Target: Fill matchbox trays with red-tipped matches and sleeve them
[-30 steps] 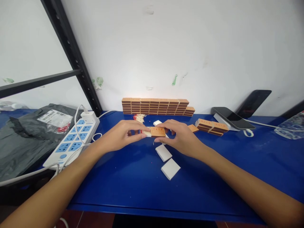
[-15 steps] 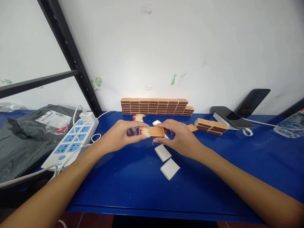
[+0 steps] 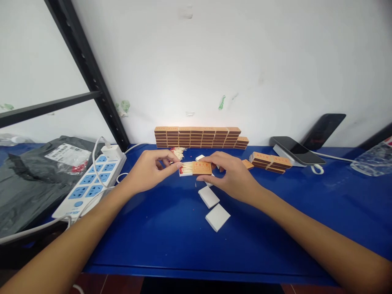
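Observation:
Above the blue table (image 3: 171,241) I hold an orange matchbox (image 3: 201,168) between both hands. Its white drawer (image 3: 185,169) sticks out to the left and shows a row of matches. My right hand (image 3: 232,175) pinches the orange sleeve. The fingertips of my left hand (image 3: 148,169) press on the drawer's left end. Two white empty drawers (image 3: 208,196) (image 3: 217,217) lie just in front of my right hand. A small heap of loose matches (image 3: 177,152) lies behind my left hand.
A long stack of orange matchboxes (image 3: 197,137) lines the wall, with a smaller stack (image 3: 271,162) to the right. A white and blue power strip (image 3: 92,181) and a black plastic bag (image 3: 27,179) sit left. A phone on a stand (image 3: 295,150) is right.
The drawer has stayed partly out while both hands and the matchbox shifted slightly back and left. My left fingers moved off the box's top to the drawer's end.

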`<state>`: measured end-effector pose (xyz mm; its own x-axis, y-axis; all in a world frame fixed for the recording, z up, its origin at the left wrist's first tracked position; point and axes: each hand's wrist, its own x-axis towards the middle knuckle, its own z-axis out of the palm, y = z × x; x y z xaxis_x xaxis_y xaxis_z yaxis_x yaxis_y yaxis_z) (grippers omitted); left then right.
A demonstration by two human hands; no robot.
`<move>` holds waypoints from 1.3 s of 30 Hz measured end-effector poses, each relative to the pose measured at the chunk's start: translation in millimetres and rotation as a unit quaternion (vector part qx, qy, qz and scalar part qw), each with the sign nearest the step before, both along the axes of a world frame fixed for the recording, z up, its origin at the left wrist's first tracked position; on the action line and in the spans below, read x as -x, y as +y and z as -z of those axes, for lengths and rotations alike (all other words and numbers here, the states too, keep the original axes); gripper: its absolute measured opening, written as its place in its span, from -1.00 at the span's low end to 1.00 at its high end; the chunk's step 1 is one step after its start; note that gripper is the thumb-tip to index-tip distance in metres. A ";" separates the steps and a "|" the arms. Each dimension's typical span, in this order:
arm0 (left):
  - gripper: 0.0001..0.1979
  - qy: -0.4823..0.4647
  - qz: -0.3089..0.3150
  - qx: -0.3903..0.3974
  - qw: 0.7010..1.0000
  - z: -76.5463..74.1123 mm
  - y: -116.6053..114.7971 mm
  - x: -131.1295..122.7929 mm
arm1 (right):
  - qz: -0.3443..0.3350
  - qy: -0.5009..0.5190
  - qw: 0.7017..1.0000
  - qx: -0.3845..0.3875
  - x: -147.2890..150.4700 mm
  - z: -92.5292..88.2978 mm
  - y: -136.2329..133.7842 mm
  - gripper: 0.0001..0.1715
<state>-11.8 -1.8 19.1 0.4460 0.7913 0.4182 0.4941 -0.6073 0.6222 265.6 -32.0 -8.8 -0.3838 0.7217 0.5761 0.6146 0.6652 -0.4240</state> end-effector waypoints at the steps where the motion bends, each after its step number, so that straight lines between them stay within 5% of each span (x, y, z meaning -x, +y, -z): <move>1: -0.74 -0.004 0.003 0.011 1.000 -0.2 0.4 0.2 | -0.004 0.001 1.000 0.002 0.7 0.0 -0.7 -0.57; 7: -0.69 -0.040 0.024 0.093 0.995 -4.0 0.9 1.0 | -0.029 0.015 0.999 -0.003 4.7 -0.1 -3.9 -0.56; 13: -0.73 -0.045 0.033 0.082 0.995 -2.3 -0.2 -1.9 | -0.024 0.012 1.000 -0.003 6.7 -0.6 -5.7 -0.58; 21: -0.61 -0.080 0.042 0.223 0.971 2.5 0.7 -3.8 | -0.019 0.015 0.999 -0.033 5.9 4.2 -4.4 -0.54; 39: -0.42 -0.110 0.123 0.302 0.939 8.2 -1.8 -7.0 | -0.082 0.037 0.995 -0.030 19.5 1.1 -18.2 -0.51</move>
